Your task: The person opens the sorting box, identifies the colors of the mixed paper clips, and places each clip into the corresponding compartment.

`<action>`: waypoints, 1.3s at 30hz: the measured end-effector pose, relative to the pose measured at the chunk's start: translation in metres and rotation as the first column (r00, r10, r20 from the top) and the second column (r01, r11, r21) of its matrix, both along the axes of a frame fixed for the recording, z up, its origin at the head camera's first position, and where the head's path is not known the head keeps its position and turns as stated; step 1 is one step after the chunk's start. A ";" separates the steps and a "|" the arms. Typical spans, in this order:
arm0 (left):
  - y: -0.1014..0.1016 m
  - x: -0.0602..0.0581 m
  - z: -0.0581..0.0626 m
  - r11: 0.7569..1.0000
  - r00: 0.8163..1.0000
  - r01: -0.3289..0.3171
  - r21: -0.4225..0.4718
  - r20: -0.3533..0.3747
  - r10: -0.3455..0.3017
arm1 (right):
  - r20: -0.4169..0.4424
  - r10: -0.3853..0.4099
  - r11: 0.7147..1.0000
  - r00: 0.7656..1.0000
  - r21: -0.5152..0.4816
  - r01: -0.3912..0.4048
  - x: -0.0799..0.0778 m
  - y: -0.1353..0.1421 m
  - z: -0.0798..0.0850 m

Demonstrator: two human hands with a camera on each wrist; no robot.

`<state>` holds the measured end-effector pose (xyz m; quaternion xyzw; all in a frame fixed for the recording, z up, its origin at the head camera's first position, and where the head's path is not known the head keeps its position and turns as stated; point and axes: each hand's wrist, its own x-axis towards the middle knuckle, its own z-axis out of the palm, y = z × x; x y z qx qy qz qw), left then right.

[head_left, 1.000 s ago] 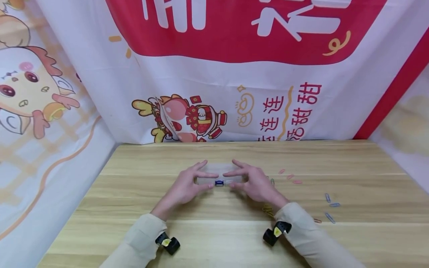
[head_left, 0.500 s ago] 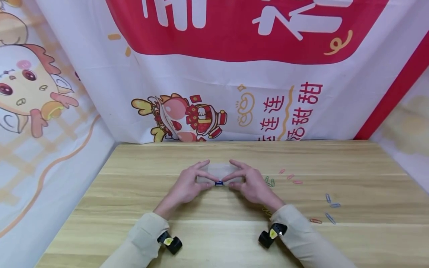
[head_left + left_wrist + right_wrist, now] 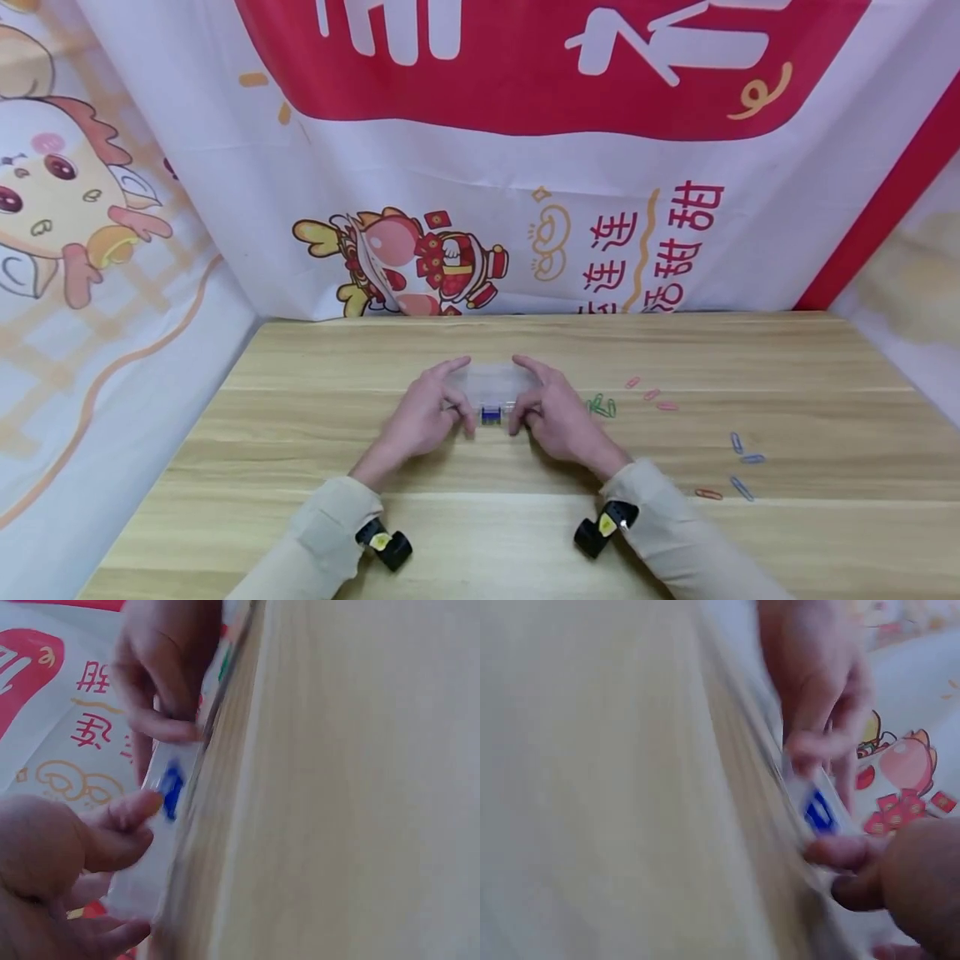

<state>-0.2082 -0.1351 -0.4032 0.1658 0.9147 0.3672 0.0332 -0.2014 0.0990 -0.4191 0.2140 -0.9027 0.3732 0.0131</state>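
Note:
A clear plastic box [image 3: 491, 383] with a blue latch [image 3: 491, 414] at its near side sits on the wooden table, between both hands. My left hand [image 3: 429, 408] holds its left end, one finger stretched toward the far corner and other fingertips bent at the near edge beside the latch. Mirroring it, my right hand [image 3: 558, 412] grips the right end. In the left wrist view the blue latch [image 3: 172, 791] is blurred, with the left thumb right by it. The right wrist view shows the blue latch [image 3: 820, 814] between the two hands' fingertips.
Right of the box lie loose paper clips: green clips [image 3: 603, 407], pink clips [image 3: 651, 393], several blue clips [image 3: 741, 487] and a red clip [image 3: 708, 494]. A printed cloth [image 3: 525, 167] hangs behind the wooden table [image 3: 480, 533].
The fingertips of both hands have moved from over the latch to the near edge on either side of it, and the latch shows lower. The yellow clips are now hidden by the right arm.

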 end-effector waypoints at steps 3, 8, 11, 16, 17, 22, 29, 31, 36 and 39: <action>0.000 0.000 -0.001 1.000 1.000 -0.010 -0.003 0.004 0.010 | -0.006 -0.007 1.000 1.000 0.023 0.007 0.000 -0.001 -0.001; -0.001 0.000 0.002 0.999 1.000 -0.027 0.038 0.013 0.027 | 0.072 -0.034 0.999 0.997 -0.038 0.037 0.000 0.001 0.004; -0.001 0.000 0.004 0.998 0.999 -0.039 0.056 0.031 0.038 | 0.096 -0.027 0.996 0.995 -0.078 0.034 -0.001 0.004 0.004; -0.002 0.000 0.004 0.992 0.993 -0.098 0.084 0.069 0.093 | 0.101 -0.016 0.991 0.995 -0.127 0.029 -0.001 0.007 0.004; -0.002 0.000 0.005 0.990 0.992 -0.111 0.088 0.077 0.104 | 0.104 -0.021 0.991 0.994 -0.132 0.034 -0.001 0.007 0.004; -0.003 0.000 0.005 0.986 0.984 -0.146 0.086 0.114 0.136 | 0.170 -0.054 0.985 0.984 -0.152 0.080 -0.003 0.011 0.005; -0.001 -0.003 0.003 0.984 0.983 -0.146 0.100 0.129 0.133 | 0.257 -0.065 0.972 0.964 -0.204 0.120 -0.002 0.019 0.005; -0.001 -0.003 0.002 0.981 0.980 -0.159 0.110 0.139 0.143 | 0.273 -0.062 0.965 0.960 -0.231 0.128 -0.002 0.020 0.005; 0.001 -0.003 0.002 0.962 0.961 -0.225 0.151 0.195 0.195 | 0.323 -0.068 0.926 0.944 -0.332 0.180 -0.005 0.021 0.005; 0.001 -0.002 0.002 0.955 0.952 -0.256 0.150 0.209 0.223 | 0.378 -0.101 0.894 0.920 -0.372 0.251 -0.006 0.021 0.007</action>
